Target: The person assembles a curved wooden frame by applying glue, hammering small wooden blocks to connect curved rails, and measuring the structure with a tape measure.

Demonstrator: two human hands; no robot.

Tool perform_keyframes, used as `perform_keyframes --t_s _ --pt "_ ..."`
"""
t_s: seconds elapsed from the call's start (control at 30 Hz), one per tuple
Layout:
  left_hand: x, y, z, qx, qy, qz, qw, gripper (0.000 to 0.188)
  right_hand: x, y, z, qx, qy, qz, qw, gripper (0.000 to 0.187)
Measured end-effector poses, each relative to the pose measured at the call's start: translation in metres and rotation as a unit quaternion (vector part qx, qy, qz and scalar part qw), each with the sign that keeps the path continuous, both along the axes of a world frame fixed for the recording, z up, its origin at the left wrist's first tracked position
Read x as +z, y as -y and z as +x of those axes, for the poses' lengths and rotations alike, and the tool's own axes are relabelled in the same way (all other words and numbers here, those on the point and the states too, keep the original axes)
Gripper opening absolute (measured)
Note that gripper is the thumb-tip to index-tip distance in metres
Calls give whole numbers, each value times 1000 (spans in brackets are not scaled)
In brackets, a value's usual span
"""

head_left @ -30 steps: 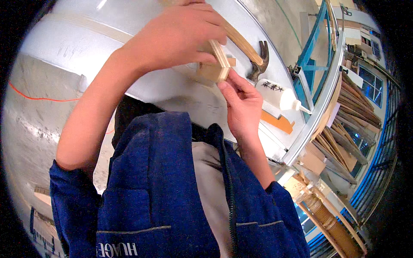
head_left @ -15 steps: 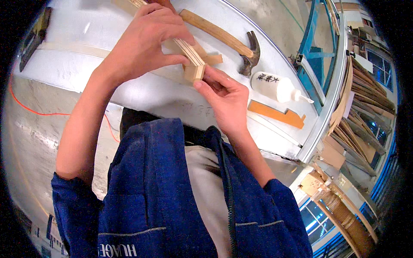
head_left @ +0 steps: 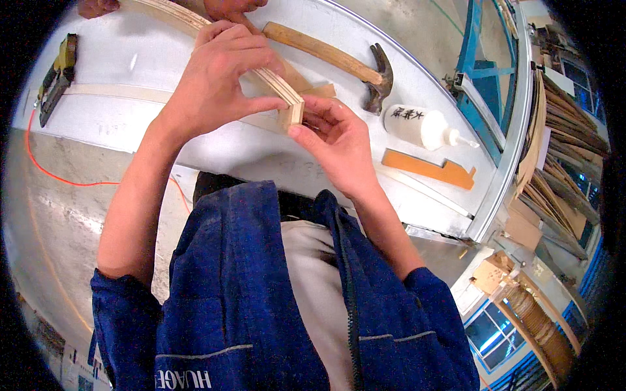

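Observation:
My left hand (head_left: 218, 81) is closed round a layered plywood strip (head_left: 277, 83), its thumb along the near side. The strip runs from the upper left toward the table's middle. At its near end sits a small pale wood piece (head_left: 291, 117), which my right hand (head_left: 339, 140) pinches between thumb and fingers. Whether the piece is fixed to the strip, I cannot tell. Beyond them lies a flat wooden piece (head_left: 319, 91), partly hidden. A claw hammer (head_left: 323, 52) rests on the far side, and a white squeeze bottle (head_left: 414, 127) lies right of my right hand.
Another person's hands (head_left: 235, 6) show at the top edge, near the strip. An orange notched flat piece (head_left: 427, 169) lies on the white table (head_left: 225, 146). At the left is a black-and-yellow nail gun (head_left: 57, 81) with an orange hose (head_left: 72, 184). Wooden strips (head_left: 564, 166) are stacked at right.
The view has shifted slightly, bringing more of the nail gun and the other person's hands into sight. My hands keep hold of the strip and the small wood piece.

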State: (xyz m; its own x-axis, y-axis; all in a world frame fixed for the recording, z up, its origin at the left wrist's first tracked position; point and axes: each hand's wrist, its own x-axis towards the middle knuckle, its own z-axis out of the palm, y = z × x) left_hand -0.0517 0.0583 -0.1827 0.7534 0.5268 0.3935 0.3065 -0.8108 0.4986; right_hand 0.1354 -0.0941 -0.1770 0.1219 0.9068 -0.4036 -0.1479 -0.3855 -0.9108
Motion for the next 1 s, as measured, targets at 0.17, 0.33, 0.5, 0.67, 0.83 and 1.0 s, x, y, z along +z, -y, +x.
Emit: perform_keyframes --t_s 0.17,0.33,0.5,0.67,0.83,1.0 --pt "1 -1 0 -10 -6 -1 1000 41 -6 3 0 -6 5 24 1000 48" --pt "1 -1 -3 -21 -9 -17 1000 38 -9 4 -2 -17 -2 34 999 50" --pt "5 -2 -8 -31 -11 -31 999 35 -7 5 -5 -26 -12 34 999 51" --pt "17 -5 -11 -55 -62 -55 995 39 -13 10 -8 -51 -12 22 998 53" --pt "51 13 -27 43 28 -69 996 49 -27 14 -10 -61 15 37 997 52" --pt "21 47 -124 196 -57 -149 968 46 -15 16 -18 -65 14 11 998 49"
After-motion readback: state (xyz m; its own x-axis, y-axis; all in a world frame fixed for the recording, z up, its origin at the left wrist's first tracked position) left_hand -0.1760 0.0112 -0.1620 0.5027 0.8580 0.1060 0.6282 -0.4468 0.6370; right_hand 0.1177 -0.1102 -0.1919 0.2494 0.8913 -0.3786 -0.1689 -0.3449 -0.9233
